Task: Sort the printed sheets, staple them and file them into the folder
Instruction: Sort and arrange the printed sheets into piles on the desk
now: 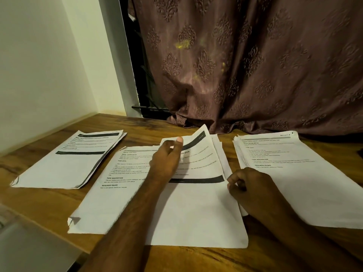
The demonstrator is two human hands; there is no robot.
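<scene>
From the head view, your left hand [167, 160] reaches over the middle stack [137, 193] and its grip pinches the far edge of the top sheet [198, 165], thumb on the upper face, lifting that end so it curls up off the pile; this looks like a way to peel one page free and read its heading before deciding where it belongs. Your right hand [253, 191] rests at the sheet's right edge with its fingers curled; they seem to nip the paper's edge, probably to steady the pile, though you cannot be sure from here. The sheet lies in the centre of the wooden counter [49, 205], its long axis running away from you and leaning slightly right, printed side up, header at the far end. A left pile [64, 165] lies angled towards the wall, and a right pile [294, 173] sits just beside the middle one. Sorting looks underway; no stapler or folder is plainly visible.
</scene>
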